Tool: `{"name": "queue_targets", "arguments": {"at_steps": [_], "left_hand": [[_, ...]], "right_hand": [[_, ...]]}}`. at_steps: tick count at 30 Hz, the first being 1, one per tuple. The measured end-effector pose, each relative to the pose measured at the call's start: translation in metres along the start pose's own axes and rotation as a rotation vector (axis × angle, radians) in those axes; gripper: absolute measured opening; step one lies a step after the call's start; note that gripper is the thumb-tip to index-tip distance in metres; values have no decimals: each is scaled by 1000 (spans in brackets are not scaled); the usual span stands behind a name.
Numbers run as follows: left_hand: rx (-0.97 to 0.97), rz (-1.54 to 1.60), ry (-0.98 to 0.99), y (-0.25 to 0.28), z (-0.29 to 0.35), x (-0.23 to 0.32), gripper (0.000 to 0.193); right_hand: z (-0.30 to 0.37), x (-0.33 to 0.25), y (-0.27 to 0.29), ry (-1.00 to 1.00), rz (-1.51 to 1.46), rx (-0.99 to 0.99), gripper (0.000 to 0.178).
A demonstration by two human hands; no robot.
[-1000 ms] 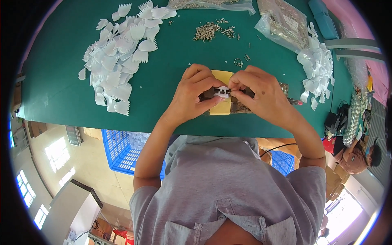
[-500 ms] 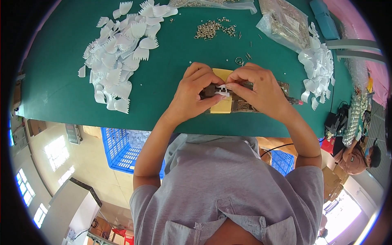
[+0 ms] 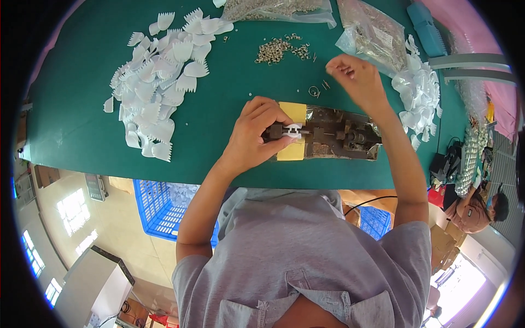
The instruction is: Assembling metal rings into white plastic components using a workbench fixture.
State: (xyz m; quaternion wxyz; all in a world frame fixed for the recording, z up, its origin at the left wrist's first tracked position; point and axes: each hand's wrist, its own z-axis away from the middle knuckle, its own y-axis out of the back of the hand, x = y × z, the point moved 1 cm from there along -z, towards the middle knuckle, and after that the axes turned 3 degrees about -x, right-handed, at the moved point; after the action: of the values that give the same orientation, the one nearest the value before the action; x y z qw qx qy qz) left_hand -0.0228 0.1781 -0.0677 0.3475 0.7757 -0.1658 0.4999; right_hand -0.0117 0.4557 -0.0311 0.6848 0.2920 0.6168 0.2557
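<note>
My left hand is closed with thumb and fingers round a small white plastic part at the left end of a dark metal jig. A yellow sheet lies under that end. My right hand is raised off the jig, above the table behind it, fingers curled together; whatever they hold, if anything, is hidden. Close to it lie a metal ring and several thin metal pins. Small metal clips form a heap farther back.
White toothed plastic pieces are piled on the left, with a smaller pile on the right. Clear bags of metal parts lie along the back. Below the green table stands a blue crate. A person sits at far right.
My right hand has left the white part and moved back and to the right, uncovering the jig. My left hand stays on the white part. The whole view has shifted slightly.
</note>
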Motion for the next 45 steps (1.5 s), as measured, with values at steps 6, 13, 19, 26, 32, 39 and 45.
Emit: {"name": "queue_targets", "arguments": {"at_steps": [6, 13, 19, 26, 32, 39, 45], "left_hand": [[-14, -8, 1, 0, -1, -1, 31], [-7, -21, -19, 1, -2, 2, 31], [-10, -14, -12, 1, 1, -1, 31], [-15, -37, -34, 2, -2, 0, 31], [-7, -20, -35, 1, -2, -1, 31], [-19, -44, -36, 2, -1, -1, 31], [-25, -55, -48, 3, -1, -2, 31]], "right_hand": [[-32, 2, -6, 14, 231, -3, 20], [-46, -2, -14, -137, 472, -75, 21], [-29, 8, -11, -51, 397, -62, 18], [-33, 16, -4, 46, 214, 2, 18], [-44, 14, -14, -8, 296, -26, 20], [-43, 20, -11, 35, 180, 27, 14], [-55, -1, -27, 183, 137, 33, 14]]}}
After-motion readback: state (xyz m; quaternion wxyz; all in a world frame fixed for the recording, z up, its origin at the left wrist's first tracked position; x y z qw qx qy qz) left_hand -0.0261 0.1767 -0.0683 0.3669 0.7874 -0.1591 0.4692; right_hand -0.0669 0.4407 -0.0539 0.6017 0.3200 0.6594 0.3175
